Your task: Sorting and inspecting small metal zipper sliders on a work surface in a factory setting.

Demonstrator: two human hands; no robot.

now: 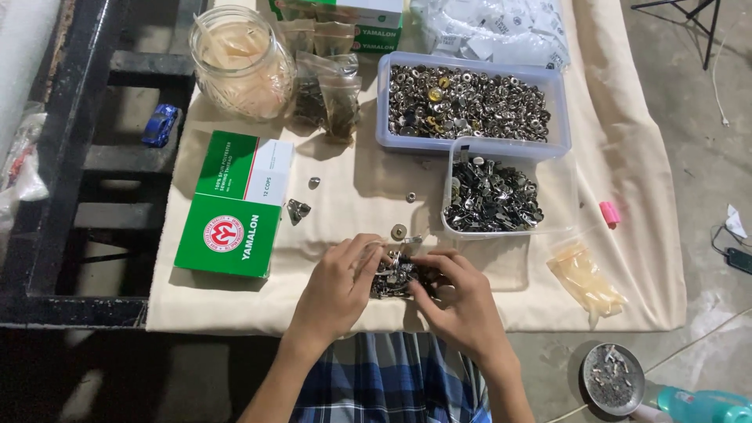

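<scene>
the table (642, 258), draped in a cream cloth, carried everything, and the work in hand looked to be sorting or picking through a small heap of metal fittings (394, 278) at its near edge, right in front of the person's lap. behind it, from the biggest down: a long clear tray of round silver buttons (470, 102), a green and white box (235, 204) lying flat on the left, a glass jar (239, 59) of pale strips at the far left corner, a smaller clear tub of dark metal clips (492, 196) just in front of the tray, a few small plastic bags (329, 98) of dark hardware beside the jar, and a bag of pale strips (587, 282) near the right edge. a few loose pieces lay between the box and the tub, among them a single round button (399, 231) just beyond the heap. the left hand (341, 290) was curled narrow, its fingertips pinching into the left side of the heap; the right hand (458, 301) was likewise half closed, fingers bent onto the right side of the heap, and the two hands almost met over it. whether either had one piece singled out could not be told. my judgement is that the coming move called for a fine pinch to free one fitting without scattering the rest off the near edge.
</scene>
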